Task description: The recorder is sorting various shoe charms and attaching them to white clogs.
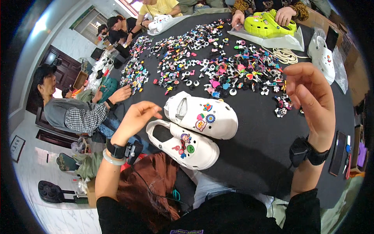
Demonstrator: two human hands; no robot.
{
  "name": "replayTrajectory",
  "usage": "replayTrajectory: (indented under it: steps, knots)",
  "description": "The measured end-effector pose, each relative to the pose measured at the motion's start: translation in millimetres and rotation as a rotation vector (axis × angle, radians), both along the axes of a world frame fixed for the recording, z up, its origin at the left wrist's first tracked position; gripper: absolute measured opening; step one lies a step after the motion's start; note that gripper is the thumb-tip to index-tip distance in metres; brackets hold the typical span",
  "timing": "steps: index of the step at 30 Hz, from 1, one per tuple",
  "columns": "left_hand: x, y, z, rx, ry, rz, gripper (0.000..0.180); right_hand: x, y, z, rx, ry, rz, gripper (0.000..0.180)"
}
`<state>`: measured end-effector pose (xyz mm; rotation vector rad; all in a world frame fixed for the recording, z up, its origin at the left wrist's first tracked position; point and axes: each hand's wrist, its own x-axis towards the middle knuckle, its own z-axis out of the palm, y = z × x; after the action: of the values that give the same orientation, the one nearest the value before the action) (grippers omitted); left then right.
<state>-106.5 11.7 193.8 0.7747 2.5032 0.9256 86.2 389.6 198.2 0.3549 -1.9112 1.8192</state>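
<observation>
A pair of white clogs lies side by side before me: the far clog [224, 119] and the near clog [206, 156]. Both carry several colourful shoe charms on their tops. Beside their heel straps is my left hand [136, 119], fingers stretched loosely towards the clogs and nothing visible in them. My right hand [313, 91] is raised over the table's right side, its fingers loosely curved and apart from the thumb, with no object showing between them. Under and beyond its fingertips lie a few charms [281, 112] at the edge of a large spread of charms [241, 68].
Co-workers sit round the dark table [249, 171], one handling a lime-green clog [269, 24], another a dark green clog [108, 87]. Another white clog [324, 60] stands at the far right near a coil of cord [286, 55]. A phone [337, 152] lies by the right edge.
</observation>
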Motion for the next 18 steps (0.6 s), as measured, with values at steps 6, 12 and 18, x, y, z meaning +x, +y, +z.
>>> replayTrajectory:
  steps: [6,12,18]
  knots:
    - [-7.3,21.9,-20.6,0.264,-0.248,0.008,0.037,-6.3,6.6,-8.1,-0.114,0.063,-0.034,0.030]
    - [2.4,48.7,-50.4,0.321,-0.403,0.078,0.045,-5.3,6.9,-1.5,-0.092,0.059,-0.034,0.030]
    - [2.9,67.2,-65.2,0.351,-0.414,0.111,0.024,-12.9,4.8,-8.4,-0.070,-0.007,-0.037,0.029]
